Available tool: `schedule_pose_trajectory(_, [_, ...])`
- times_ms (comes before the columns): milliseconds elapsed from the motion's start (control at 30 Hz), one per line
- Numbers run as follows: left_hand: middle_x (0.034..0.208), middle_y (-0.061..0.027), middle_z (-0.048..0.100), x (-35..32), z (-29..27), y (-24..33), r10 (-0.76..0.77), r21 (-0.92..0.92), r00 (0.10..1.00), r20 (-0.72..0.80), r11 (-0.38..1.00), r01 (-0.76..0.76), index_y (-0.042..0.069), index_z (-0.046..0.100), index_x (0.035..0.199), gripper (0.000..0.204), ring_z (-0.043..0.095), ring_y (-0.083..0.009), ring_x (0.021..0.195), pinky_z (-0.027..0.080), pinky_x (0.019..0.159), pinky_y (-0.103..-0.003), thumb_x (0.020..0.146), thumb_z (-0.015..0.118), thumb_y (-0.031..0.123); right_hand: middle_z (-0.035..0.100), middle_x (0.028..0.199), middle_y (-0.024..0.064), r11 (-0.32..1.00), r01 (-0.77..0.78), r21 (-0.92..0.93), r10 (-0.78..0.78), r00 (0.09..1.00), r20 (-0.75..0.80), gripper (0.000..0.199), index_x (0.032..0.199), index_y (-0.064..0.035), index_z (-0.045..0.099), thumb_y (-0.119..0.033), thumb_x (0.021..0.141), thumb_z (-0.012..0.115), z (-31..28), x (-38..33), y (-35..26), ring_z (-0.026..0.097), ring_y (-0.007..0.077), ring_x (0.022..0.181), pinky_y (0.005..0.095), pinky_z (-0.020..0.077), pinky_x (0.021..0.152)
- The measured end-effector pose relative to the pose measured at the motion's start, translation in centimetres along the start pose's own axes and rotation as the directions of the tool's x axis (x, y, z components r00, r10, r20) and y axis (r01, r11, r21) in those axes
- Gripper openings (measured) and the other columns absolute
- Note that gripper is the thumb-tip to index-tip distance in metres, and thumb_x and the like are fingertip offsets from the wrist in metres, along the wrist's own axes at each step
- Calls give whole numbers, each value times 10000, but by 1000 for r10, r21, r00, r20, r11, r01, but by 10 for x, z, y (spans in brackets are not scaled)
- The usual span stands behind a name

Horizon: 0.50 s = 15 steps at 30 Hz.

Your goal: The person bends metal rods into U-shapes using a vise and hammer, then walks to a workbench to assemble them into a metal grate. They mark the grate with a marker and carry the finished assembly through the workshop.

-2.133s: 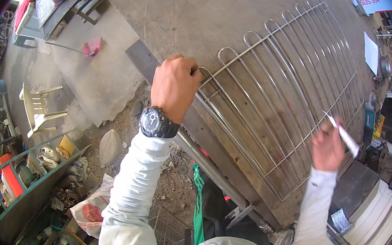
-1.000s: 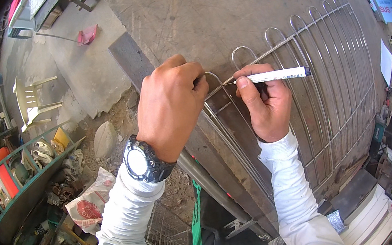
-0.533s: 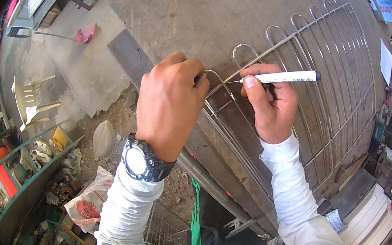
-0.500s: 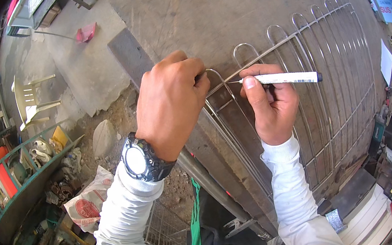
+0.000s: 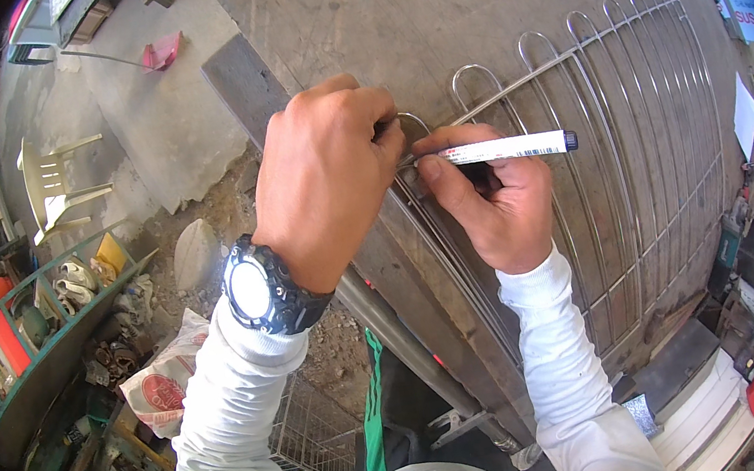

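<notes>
Left hand (image 5: 328,180) curled, right hand (image 5: 500,204) pinching, close together
The left is palm-down, its fingertips hidden; the right's thumb (image 5: 449,189) lies opposite its bent forefinger (image 5: 459,135); left forearm (image 5: 231,429) and right forearm (image 5: 562,354) reach forward.

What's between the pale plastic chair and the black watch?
In the head view, a pale stone lies between them, on rough, gritty ground.

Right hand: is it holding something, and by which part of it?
The right hand holds a white marker between its fingers, near the writing end; the dark end sticks out.
</notes>
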<state>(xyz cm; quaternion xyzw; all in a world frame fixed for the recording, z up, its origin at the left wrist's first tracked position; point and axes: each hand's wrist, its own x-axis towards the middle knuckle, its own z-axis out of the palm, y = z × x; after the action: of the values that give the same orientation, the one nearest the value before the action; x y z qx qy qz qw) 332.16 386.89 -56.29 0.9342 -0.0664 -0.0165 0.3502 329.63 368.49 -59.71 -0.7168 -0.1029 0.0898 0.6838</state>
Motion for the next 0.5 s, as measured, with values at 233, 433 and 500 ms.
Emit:
schedule_pose_trajectory(233, [803,-163,642,0,0,-1,2,0,1000,-1,1000,-2,15,732,872,116,640,-369,738,499,663,-410,783,707,85,670,743,4,998,15,-54,-13,1000,28,184,1011,1,710,-163,929,723,0,2,-4,546,45,636,225,418,559])
schedule_pose_trajectory(433, [802,-159,644,0,0,-1,4,-5,1000,-4,1000,-4,20,737,869,111,641,-365,738,502,668,-409,785,703,84,661,726,1,997,28,-77,-29,1000,0,159,992,-4,713,-147,924,721,3,3,-5,538,43,625,226,414,554])
schedule_pose_trajectory(500, [802,-158,644,2,0,0,8,-12,1000,-1,1000,-8,20,738,868,115,640,-365,741,503,672,-411,788,702,95,660,725,1,998,21,-52,-23,999,-43,151,1002,-6,710,-136,926,715,1,1,-5,544,46,626,224,418,554])
